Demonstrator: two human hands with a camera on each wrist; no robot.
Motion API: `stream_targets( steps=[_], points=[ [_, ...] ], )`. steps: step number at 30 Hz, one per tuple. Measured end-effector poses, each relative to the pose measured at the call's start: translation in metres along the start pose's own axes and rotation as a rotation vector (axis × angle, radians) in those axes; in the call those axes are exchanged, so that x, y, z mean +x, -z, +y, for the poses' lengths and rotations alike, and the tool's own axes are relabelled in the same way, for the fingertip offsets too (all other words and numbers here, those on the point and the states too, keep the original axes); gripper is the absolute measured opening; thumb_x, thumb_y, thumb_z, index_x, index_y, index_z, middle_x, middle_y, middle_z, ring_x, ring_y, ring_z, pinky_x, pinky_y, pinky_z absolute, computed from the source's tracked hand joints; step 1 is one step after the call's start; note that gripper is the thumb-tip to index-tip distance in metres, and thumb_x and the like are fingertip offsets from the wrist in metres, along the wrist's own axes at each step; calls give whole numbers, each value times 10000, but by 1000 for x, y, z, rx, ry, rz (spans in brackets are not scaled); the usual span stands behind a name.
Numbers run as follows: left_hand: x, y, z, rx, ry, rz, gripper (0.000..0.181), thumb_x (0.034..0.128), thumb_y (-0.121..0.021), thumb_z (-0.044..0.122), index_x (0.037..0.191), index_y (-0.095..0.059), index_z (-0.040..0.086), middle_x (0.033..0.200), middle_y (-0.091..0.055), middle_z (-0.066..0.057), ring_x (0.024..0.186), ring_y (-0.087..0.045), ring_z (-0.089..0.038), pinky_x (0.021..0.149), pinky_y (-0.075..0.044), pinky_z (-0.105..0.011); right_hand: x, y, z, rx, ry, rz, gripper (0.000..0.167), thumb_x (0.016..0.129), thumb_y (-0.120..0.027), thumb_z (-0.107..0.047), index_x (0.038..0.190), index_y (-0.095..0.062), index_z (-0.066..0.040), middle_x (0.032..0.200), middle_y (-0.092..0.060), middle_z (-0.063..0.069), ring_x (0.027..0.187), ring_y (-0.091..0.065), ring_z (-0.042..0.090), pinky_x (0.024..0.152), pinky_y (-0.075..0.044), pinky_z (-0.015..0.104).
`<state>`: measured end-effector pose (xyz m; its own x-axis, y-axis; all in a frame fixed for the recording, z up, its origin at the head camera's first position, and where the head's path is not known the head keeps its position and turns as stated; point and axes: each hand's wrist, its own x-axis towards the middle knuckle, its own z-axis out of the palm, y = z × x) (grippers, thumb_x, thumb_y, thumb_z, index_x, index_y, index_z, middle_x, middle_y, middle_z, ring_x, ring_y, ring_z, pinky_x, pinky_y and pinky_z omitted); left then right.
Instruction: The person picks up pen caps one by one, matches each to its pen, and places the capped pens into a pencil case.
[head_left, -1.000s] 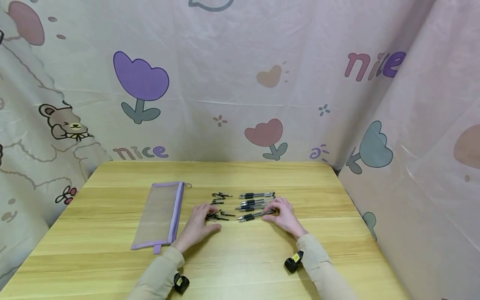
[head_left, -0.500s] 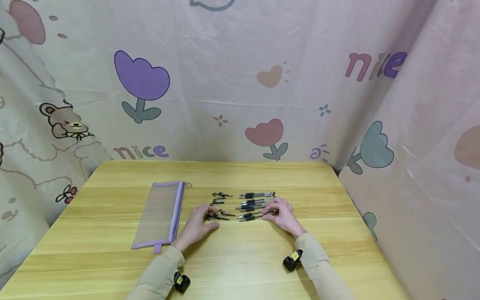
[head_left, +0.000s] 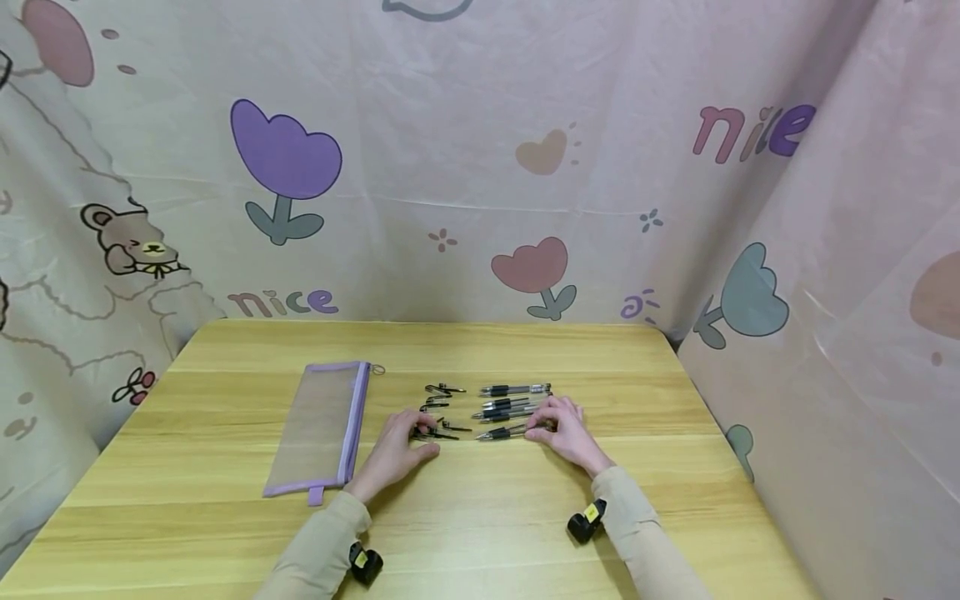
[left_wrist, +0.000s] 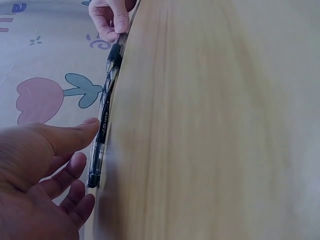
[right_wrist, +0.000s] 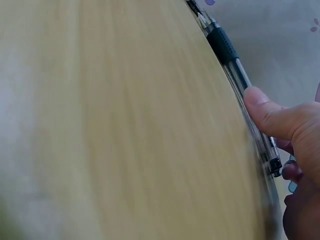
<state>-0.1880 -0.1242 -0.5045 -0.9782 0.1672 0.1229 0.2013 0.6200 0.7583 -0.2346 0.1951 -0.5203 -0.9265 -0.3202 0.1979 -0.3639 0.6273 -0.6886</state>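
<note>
Several black-and-clear pen caps (head_left: 442,436) lie in a loose column mid-table. My left hand (head_left: 396,450) is at the nearest caps, its fingers loosely bent. In the left wrist view, its thumb is beside a cap (left_wrist: 104,122), with contact unclear. To the right, several uncapped gel pens (head_left: 513,390) lie with their tips pointing left. My right hand (head_left: 566,435) pinches the nearest gel pen (head_left: 501,433) by its rear half. The right wrist view shows the thumb on the clear barrel (right_wrist: 242,75), while the other fingers are partly hidden behind it.
A mesh zip pouch (head_left: 315,429) with purple edging lies flat left of my left hand. The wooden table (head_left: 480,517) ends at a patterned curtain (head_left: 420,167) behind and at the sides. Black wrist cameras (head_left: 587,523) hang near both sleeves.
The nearest pen under my right hand was angled; two pens then showed slightly spread, and now they lie close together, nearly level. The left hand has hardly moved.
</note>
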Motion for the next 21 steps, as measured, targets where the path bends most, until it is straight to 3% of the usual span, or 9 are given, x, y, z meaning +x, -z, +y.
stream_targets(
  steps=[7,13,21],
  points=[
    [0,-2,0,3,-24,-2,240,841,-778,68,1064,-690,91,985,-639,-34,1046,-519,-244,964,-408,-427,-3,5,-1,-7,20,-7,105,798,-821,-191,842,-738,-238,947,-646,-79,1005,-479,139,994,-238,445],
    [1,-2,0,0,-34,1,239,844,-778,64,1066,-694,91,985,-634,-33,1041,-519,-245,961,-403,-427,-7,8,-2,-45,38,-5,105,797,-820,-208,868,-742,-212,968,-686,-48,1037,-525,191,1008,-260,474],
    [1,-4,0,13,-24,-4,233,852,-767,71,1074,-708,110,1045,-638,-34,1116,-532,-277,1004,-427,-496,-12,10,-5,-40,25,15,114,776,-832,-178,832,-738,-210,984,-720,-13,1053,-559,226,1019,-271,512]
  ],
)
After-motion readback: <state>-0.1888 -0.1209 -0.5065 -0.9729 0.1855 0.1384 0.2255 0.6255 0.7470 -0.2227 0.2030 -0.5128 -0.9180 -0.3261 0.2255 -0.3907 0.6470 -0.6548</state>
